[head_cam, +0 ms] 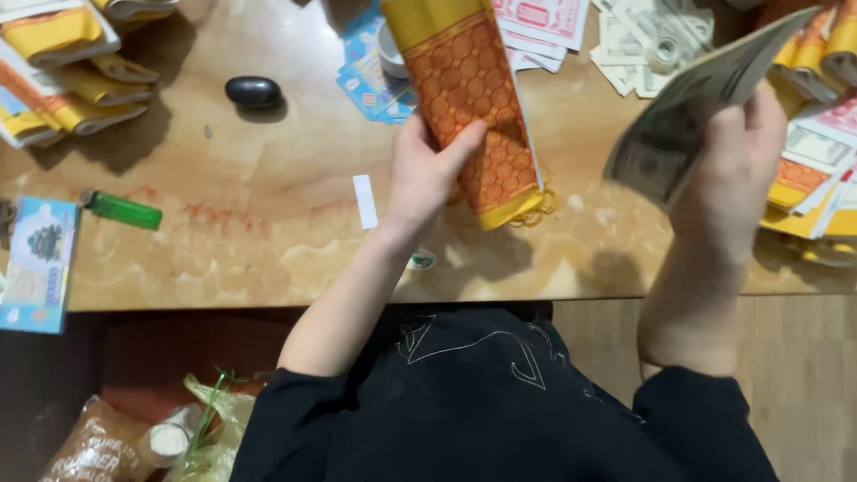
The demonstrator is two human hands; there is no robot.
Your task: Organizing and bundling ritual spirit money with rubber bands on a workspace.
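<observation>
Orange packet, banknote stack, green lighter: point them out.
orange packet [469, 80], head view, patterned face above the thumb
banknote stack [656, 152], head view, lower end of the top note
green lighter [125, 211], head view, mid-body

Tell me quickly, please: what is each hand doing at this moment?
Left hand: closed on the orange and yellow patterned packet, held above the table.
Right hand: closed on a stack of banknote-like paper, raised.
</observation>
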